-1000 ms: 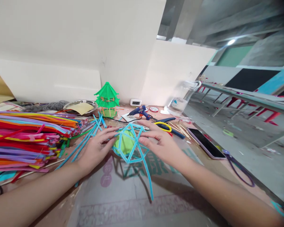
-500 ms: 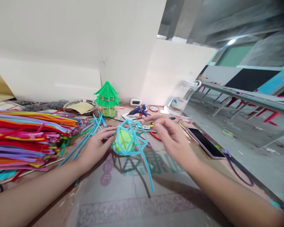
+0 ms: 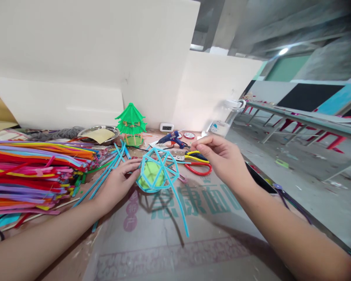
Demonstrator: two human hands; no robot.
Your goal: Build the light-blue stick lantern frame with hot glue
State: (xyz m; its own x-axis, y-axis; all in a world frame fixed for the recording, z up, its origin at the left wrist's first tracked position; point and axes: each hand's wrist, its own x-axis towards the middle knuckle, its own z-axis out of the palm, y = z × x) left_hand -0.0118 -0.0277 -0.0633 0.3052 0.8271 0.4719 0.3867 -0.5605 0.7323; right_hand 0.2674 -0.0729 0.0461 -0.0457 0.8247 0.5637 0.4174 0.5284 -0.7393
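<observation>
My left hand (image 3: 123,181) grips the left side of an openwork frame of light-blue pipe cleaners (image 3: 167,164), its fingertips on the edge. Inside the frame sits a yellow-green ball (image 3: 152,174). From the frame's right side a loose blue pipe-cleaner end (image 3: 179,210) hangs down toward the table. My right hand (image 3: 222,158) is in the air to the right, thumb and index finger pinched together; whatever may be between them is too small to make out. Just left of it lie red-handled scissors (image 3: 199,169) and a yellow-handled tool (image 3: 195,157).
Bundles of coloured pipe cleaners (image 3: 32,175) fill the left side. Behind stand a green tiered-roof model (image 3: 130,123), a metal bowl (image 3: 112,130), a blue glue gun (image 3: 171,137), a small digital clock (image 3: 166,127) and a clear bottle (image 3: 225,119). A phone (image 3: 260,179) is partly behind my right arm.
My right hand has moved right, away from the frame, and its fingers have come together in a pinch. The scissors show more now, the phone less. My left hand still holds the frame.
</observation>
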